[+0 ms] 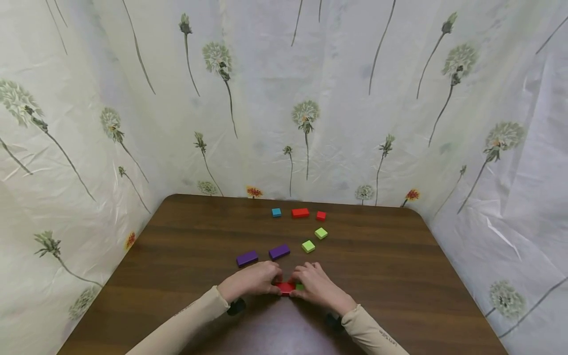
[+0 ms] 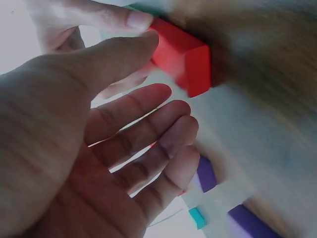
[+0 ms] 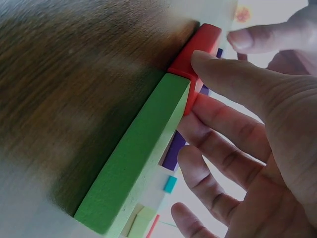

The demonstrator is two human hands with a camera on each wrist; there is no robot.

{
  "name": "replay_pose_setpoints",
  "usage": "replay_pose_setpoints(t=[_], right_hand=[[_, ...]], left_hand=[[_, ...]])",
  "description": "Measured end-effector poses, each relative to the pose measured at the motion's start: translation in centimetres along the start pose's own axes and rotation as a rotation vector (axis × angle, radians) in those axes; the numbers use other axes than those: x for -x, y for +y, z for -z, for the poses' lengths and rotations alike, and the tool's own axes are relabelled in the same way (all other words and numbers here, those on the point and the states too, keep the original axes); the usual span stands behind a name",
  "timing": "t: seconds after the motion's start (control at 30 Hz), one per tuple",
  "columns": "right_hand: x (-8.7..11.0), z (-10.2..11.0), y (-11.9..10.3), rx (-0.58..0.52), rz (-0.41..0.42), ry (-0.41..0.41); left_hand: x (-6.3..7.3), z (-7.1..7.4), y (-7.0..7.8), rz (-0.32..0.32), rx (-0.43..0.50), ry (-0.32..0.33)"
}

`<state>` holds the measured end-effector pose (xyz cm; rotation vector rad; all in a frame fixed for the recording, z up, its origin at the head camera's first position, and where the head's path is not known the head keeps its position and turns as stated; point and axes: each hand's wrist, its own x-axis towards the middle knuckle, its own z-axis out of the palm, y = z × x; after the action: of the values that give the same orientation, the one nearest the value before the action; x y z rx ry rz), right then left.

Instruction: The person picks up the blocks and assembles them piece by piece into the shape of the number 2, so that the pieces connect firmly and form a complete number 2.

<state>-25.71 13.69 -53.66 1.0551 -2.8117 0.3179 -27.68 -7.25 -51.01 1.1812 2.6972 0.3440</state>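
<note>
A red block (image 1: 285, 289) lies on the brown table (image 1: 381, 276), close to the person. My right hand (image 1: 317, 286) pinches it, thumb (image 3: 213, 67) on its near side and fingertips on the far side. End to end with the red block is a longer green block (image 3: 133, 158), mostly covered by the right hand in the head view. At the red block's left end is my left hand (image 1: 255, 281), its fingers loosely extended. In the right wrist view the left thumb (image 3: 247, 40) stands just off the block.
Beyond the hands lie two purple blocks (image 1: 247, 258) and two lime-green blocks (image 1: 308, 246). Along the far side are a small blue block (image 1: 276, 212), a longer red block (image 1: 300, 212) and a small red cube (image 1: 321, 215). A flower-patterned curtain (image 1: 266, 123) surrounds the table.
</note>
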Motion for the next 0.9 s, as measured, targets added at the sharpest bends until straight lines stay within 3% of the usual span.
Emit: replay_pose_setpoints(t=[0.2, 0.5, 0.67, 0.9], right_hand=[[0.0, 0.0, 0.0, -0.01, -0.004, -0.002], [0.0, 0.0, 0.1, -0.009, 0.003, 0.0], [-0.1, 0.1, 0.1, -0.005, 0.003, -0.003], [0.0, -0.1, 0.1, -0.009, 0.004, -0.002]], left_hand=[[0.1, 1.5, 0.1, 0.038, 0.024, 0.022], [0.7, 3.7, -1.6, 0.029, 0.074, 0.216], [1.1, 4.4, -2.6, 0.079, 0.072, 0.29], [1.6, 4.2, -4.2, 0.175, 0.093, 0.338]])
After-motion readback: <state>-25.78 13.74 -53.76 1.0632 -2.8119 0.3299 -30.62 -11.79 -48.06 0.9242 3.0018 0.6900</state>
